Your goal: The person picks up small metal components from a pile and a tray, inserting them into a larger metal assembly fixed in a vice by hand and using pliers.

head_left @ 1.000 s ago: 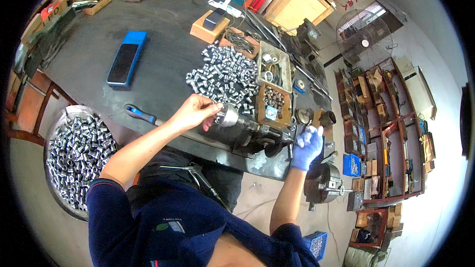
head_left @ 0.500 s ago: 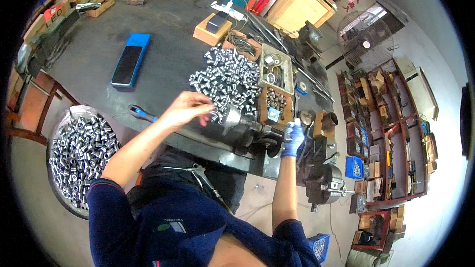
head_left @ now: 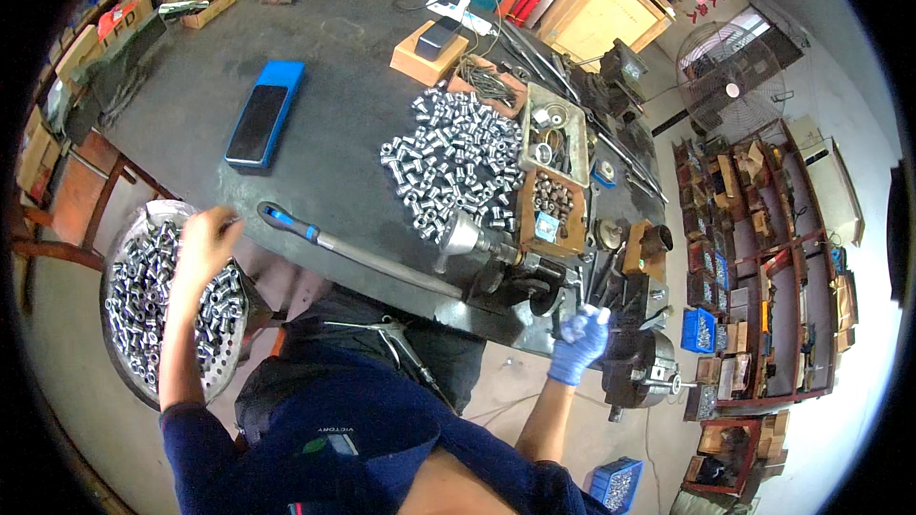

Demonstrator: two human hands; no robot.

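Observation:
My bare left hand [head_left: 203,246] is above the round perforated metal basin [head_left: 225,377], its fingers curled together. A small dark bit shows at the fingertips, too small to name. Short shiny metal fittings [head_left: 129,310] fill the basin. My right hand [head_left: 580,348], in a blue glove with pale fingertips, is closed beside the right end of a bench fixture [head_left: 506,272]; what it grips is hidden. The fixture's shiny, cone-shaped metal end [head_left: 462,233] points left. Along the table's near edge lies a long grey bar tool with a blue-and-black handle [head_left: 286,219].
A heap of similar fittings [head_left: 453,162] covers the table behind the fixture. A small wooden box of brownish parts [head_left: 551,200] and a tray of rings [head_left: 555,133] stand beside it. A blue-cased device [head_left: 262,119] lies leftward. An air gun [head_left: 391,332] rests at my lap. A vise [head_left: 639,367] stands right.
My left hand has moved from the fixture's shiny end leftward to above the basin. My right hand has come down and nearer. The view has shifted slightly.

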